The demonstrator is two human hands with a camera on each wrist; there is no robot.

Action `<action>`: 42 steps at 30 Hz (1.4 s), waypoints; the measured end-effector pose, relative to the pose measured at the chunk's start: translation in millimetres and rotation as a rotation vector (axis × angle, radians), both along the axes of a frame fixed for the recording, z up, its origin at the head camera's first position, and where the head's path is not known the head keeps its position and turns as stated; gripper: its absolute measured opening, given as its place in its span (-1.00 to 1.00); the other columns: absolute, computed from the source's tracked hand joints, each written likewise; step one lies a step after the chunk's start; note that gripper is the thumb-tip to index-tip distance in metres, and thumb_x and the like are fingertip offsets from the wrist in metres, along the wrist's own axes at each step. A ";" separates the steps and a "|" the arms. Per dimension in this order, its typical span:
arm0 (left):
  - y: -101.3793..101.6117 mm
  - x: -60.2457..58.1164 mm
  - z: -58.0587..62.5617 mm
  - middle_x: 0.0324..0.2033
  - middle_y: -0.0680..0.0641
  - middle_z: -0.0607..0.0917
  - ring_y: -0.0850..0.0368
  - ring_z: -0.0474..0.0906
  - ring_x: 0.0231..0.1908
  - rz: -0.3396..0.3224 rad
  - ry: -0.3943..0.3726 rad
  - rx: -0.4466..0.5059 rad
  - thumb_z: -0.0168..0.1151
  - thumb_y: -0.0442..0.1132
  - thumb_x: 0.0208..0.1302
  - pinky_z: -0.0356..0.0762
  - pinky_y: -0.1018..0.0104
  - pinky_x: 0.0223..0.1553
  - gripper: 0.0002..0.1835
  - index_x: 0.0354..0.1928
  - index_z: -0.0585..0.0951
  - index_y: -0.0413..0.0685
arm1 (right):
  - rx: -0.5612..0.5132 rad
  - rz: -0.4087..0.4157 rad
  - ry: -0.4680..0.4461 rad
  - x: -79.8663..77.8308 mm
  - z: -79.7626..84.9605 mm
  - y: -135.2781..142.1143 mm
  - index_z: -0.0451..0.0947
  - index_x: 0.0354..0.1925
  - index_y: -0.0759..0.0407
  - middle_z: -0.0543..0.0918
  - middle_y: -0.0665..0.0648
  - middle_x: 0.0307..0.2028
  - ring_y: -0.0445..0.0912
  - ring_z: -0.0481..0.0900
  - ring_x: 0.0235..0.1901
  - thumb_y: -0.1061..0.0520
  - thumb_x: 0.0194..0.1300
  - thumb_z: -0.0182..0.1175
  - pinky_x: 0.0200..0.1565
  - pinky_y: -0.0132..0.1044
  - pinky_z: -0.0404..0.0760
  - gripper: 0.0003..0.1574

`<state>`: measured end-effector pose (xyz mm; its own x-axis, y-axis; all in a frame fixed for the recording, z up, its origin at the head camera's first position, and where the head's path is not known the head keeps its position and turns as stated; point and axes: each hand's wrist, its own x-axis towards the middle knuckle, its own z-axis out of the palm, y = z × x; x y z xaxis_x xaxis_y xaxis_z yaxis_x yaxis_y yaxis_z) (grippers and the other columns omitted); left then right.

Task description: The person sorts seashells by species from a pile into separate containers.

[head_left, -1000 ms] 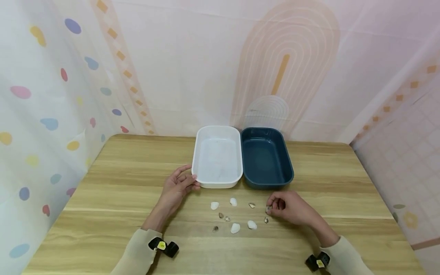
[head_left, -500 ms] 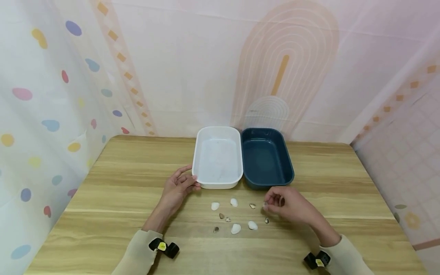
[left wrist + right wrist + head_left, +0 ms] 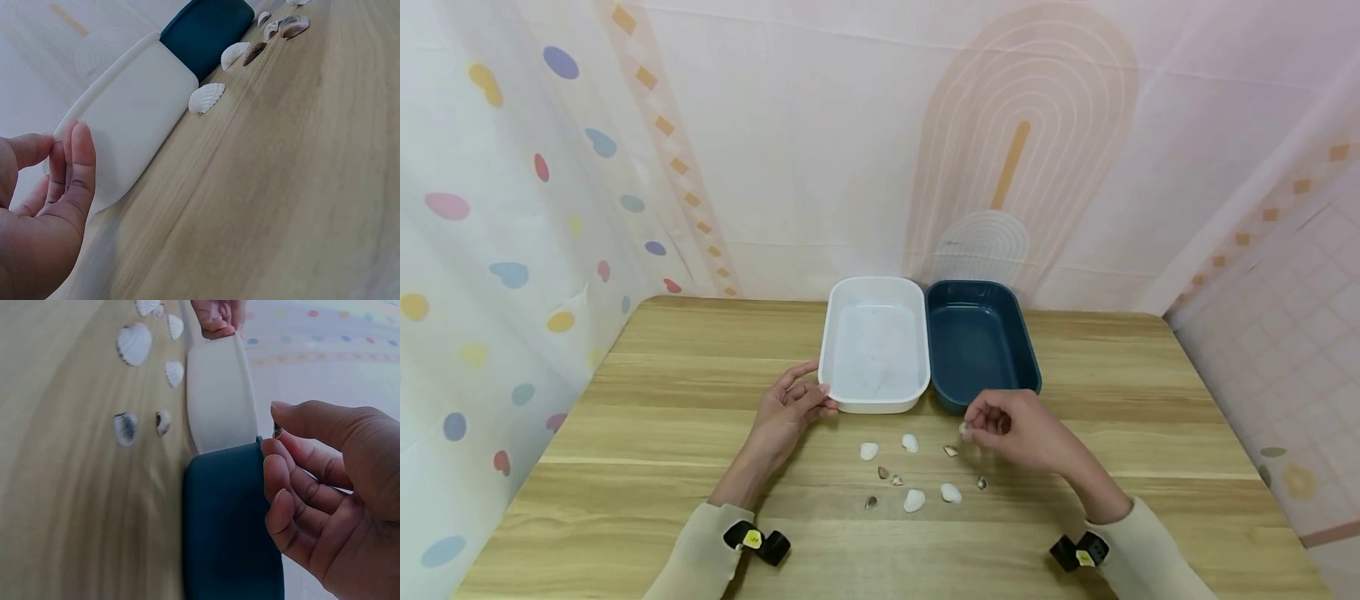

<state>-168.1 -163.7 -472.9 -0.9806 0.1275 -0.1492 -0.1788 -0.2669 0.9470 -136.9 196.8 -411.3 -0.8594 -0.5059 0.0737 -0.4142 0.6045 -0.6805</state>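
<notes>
My right hand [image 3: 1028,429] pinches a small seashell [image 3: 964,429] between thumb and fingertips, above the table by the near edge of the dark blue tray [image 3: 985,404]. In the right wrist view only a sliver of that shell [image 3: 277,430] shows past the thumb. My left hand [image 3: 784,415] grips the near left corner of the white tray [image 3: 874,406], thumb at its rim. Both trays stand side by side with nothing seen inside. On the wood in front lie white shells [image 3: 913,500] and smaller brownish shells [image 3: 883,472], several in all.
The wooden table [image 3: 662,433] reaches back to a patterned curtain [image 3: 820,150], close behind both trays. A dark small shell [image 3: 982,482] lies on the table below my right hand. Each wrist wears a black camera strap.
My right hand has lifted the small shell off the table and carried it up and slightly left, toward the dark blue tray. My left hand stays on the white tray.
</notes>
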 end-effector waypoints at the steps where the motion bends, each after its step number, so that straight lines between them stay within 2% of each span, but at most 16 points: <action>1: -0.1 0.0 -0.2 -0.28 0.00 0.72 0.20 0.75 -0.32 -0.001 0.001 0.000 0.20 -0.41 0.46 0.82 0.36 -0.12 -0.38 0.49 0.27 -0.16 | 0.001 -0.005 0.007 -1.2 1.2 -1.6 0.66 -0.25 -0.08 0.65 -0.15 -0.40 -0.27 0.52 -0.42 0.05 0.32 0.43 -0.41 -0.45 0.62 -0.90; 10: -0.4 -0.1 -0.7 -0.28 0.00 0.73 0.20 0.75 -0.33 0.002 0.003 0.000 0.21 -0.41 0.46 0.82 0.36 -0.12 -0.39 0.48 0.28 -0.15 | 0.007 -0.023 0.059 -13.1 11.5 -16.3 0.67 -0.25 -0.07 0.65 -0.15 -0.39 -0.25 0.55 -0.39 0.06 0.30 0.44 -0.35 -0.44 0.65 -0.89; 17: 0.4 0.9 0.9 -0.27 -0.01 0.73 0.20 0.75 -0.33 -0.001 0.003 0.006 0.20 -0.43 0.45 0.82 0.37 -0.13 -0.38 0.49 0.28 -0.16 | 0.010 -0.038 0.059 -24.6 17.3 -27.7 0.68 -0.23 -0.05 0.66 -0.13 -0.38 -0.21 0.56 -0.38 0.04 0.32 0.43 -0.33 -0.42 0.64 -0.90; 28: -0.1 -0.3 -0.1 -0.31 0.05 0.72 0.20 0.75 -0.33 0.000 0.004 -0.002 0.20 -0.41 0.46 0.82 0.36 -0.12 -0.40 0.47 0.28 -0.15 | -0.012 -0.018 0.086 -51.2 15.1 -41.9 0.68 -0.23 -0.01 0.67 -0.09 -0.38 -0.20 0.56 -0.38 0.06 0.32 0.42 -0.34 -0.42 0.62 -0.90; 42: 2.3 1.6 0.4 -0.29 0.02 0.72 0.20 0.74 -0.33 -0.005 0.017 0.005 0.18 -0.43 0.47 0.82 0.37 -0.13 -0.40 0.48 0.27 -0.15 | -0.002 -0.029 0.045 -79.0 20.0 -62.7 0.67 -0.23 0.06 0.67 -0.02 -0.38 -0.15 0.55 -0.37 0.05 0.36 0.38 -0.33 -0.38 0.58 -0.88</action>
<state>-166.5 -161.4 -472.5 -0.9823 0.1330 -0.1321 -0.1642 -0.2705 0.9486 -215.9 134.1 -391.3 -0.8694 -0.4808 0.1140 -0.4270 0.6150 -0.6629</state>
